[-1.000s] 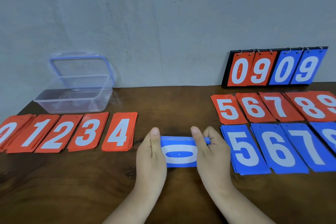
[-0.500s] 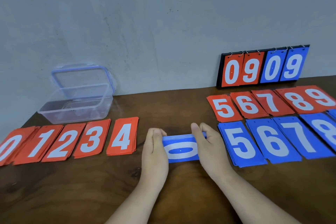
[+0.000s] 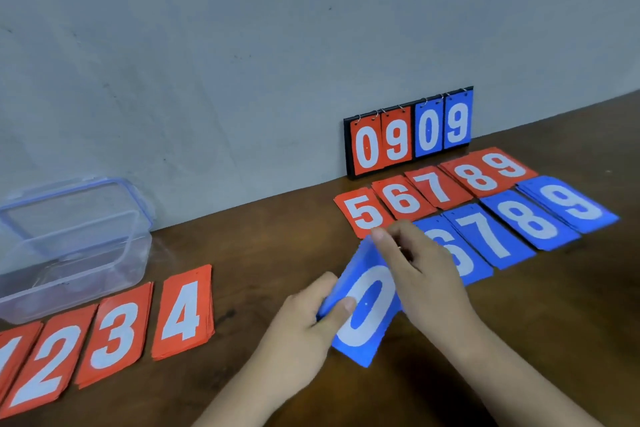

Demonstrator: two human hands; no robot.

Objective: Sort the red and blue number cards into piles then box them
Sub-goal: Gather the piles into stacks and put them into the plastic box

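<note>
My left hand [image 3: 308, 319] and my right hand [image 3: 415, 274] both hold a stack of blue cards with a 0 on top [image 3: 363, 305], lifted and tilted over the table's middle. The left thumb lies on the card's face; the right hand grips the stack's far edge. Red stacks 1 to 4 [image 3: 183, 312] lie in a row at the left. Red stacks 5 to 9 [image 3: 433, 187] lie at the right, with blue stacks 6 to 9 [image 3: 526, 222] in front of them. My right hand hides the blue stack nearest it.
A clear plastic box [image 3: 72, 260] with its blue-rimmed lid up stands at the back left. A small flip scoreboard [image 3: 408, 135] reading 09 09 leans on the grey wall. The wooden table [image 3: 259, 253] runs along that wall.
The blue 0 stack was held level between both hands; it is now turned upright and tilted. My view has swung left and tilted, so the right-hand cards sit nearer the centre.
</note>
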